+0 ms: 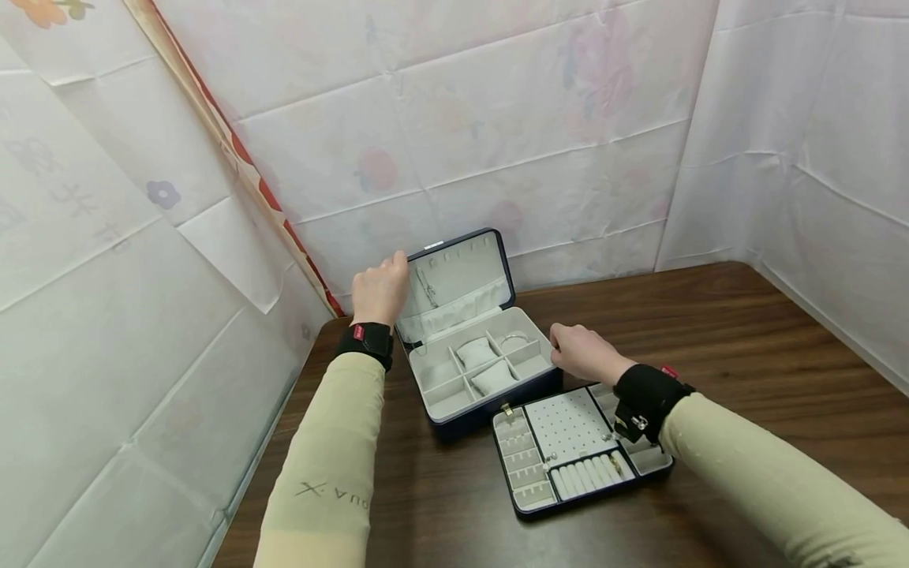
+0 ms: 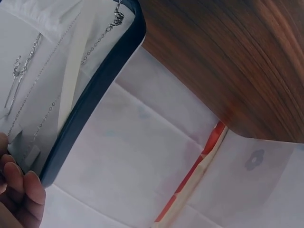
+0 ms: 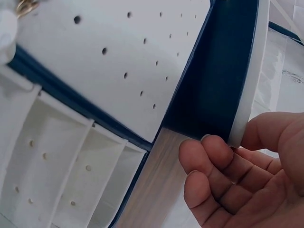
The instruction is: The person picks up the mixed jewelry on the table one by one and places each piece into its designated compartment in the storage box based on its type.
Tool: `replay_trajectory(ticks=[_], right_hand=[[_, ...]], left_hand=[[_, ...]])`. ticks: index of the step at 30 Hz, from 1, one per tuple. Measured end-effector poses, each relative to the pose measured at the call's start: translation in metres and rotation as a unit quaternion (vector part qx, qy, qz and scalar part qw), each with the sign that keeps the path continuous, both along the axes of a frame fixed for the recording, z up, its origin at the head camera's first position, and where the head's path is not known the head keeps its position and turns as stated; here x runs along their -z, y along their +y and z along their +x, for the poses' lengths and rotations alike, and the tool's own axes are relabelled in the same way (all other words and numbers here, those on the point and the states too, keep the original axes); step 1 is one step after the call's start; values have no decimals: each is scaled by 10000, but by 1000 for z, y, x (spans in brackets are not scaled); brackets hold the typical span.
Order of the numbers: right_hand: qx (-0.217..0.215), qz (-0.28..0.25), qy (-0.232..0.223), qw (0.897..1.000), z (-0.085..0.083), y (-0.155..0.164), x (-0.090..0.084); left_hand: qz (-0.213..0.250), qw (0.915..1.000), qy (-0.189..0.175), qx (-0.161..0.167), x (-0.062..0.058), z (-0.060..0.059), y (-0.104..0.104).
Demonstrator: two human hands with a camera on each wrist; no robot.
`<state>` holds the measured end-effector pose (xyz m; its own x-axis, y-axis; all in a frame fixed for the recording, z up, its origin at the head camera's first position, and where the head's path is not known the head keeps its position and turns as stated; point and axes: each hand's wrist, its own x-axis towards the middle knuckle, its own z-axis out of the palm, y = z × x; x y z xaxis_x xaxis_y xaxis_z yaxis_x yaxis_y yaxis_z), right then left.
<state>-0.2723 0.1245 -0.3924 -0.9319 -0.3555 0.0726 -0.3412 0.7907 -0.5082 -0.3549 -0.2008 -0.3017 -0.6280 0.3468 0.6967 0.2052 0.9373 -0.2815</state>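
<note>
Left hand (image 1: 381, 290) pinches the round-cornered lid (image 1: 461, 276) at ten o'clock; right hand (image 1: 585, 353) pinches the rectangular box (image 1: 472, 413) at three. The box, perforated tray (image 1: 568, 426) at its four o'clock, sits on a woodgrain table (image 1: 774, 339).

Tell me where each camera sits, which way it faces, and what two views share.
Head: on the head, facing forward and down at the jewelry box and tray; the left hand, right hand and sleeved forearms show.
Left wrist: on that wrist, facing the open lid from inside, silvery chains and table; left fingers show, lower left.
Right wrist: on that wrist, facing the tray and box wall; right thumb and fingers show, gripping the box.
Shared: head and right wrist both show tray, box and right hand.
</note>
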Motion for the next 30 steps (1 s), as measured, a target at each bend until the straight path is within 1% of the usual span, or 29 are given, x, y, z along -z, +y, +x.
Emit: replay_trajectory(ticks=[8,14,19,23,30], right_hand=[[-50,7,8,10000,-1,2,4],[-14,26,-57,10000,-2,2,3],[1,57,-72,10000,-2,3,3],[-17,77,-24,10000,-3,3,4],[-15,67,-27,10000,-4,2,5]], left_hand=[[182,9994,-105,-268,0,1,7],[301,9991,-91,-281,0,-1,8],[252,9986,-274,-387,1,0,7],[279,9984,-333,-363,1,0,6],[236,9988,-289,-305,3,-1,4]])
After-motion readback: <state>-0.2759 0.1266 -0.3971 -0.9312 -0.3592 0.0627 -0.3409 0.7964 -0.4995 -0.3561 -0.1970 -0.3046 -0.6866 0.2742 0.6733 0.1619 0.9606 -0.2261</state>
